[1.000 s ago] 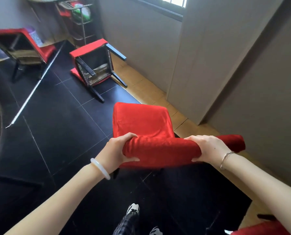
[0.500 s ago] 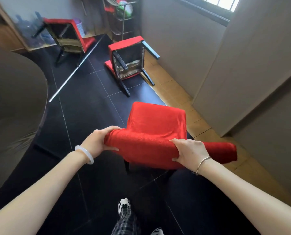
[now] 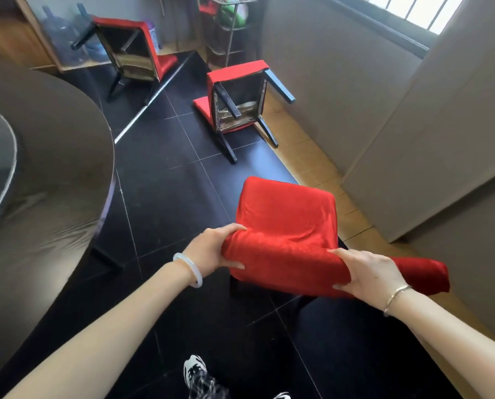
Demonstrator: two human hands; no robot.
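Observation:
A red upholstered chair [image 3: 286,217] stands upright on the black tiled floor right in front of me, seat facing away. My left hand [image 3: 211,249] grips the left end of its padded backrest, thumb on top. My right hand [image 3: 370,272] grips the same backrest further right, fingers wrapped over the red fabric. The chair's legs are mostly hidden under the seat and backrest.
A round table [image 3: 53,156] with a grey cloth and glass top fills the left. Two more red chairs lie tipped over: one [image 3: 240,102] in the middle distance, another [image 3: 131,50] at the back. A metal rack [image 3: 226,30] stands behind; walls close off the right side.
The view has swung left, bringing the round table into sight. The chair I hold has shifted right and nearer in the view; both hands keep their grip on the backrest.

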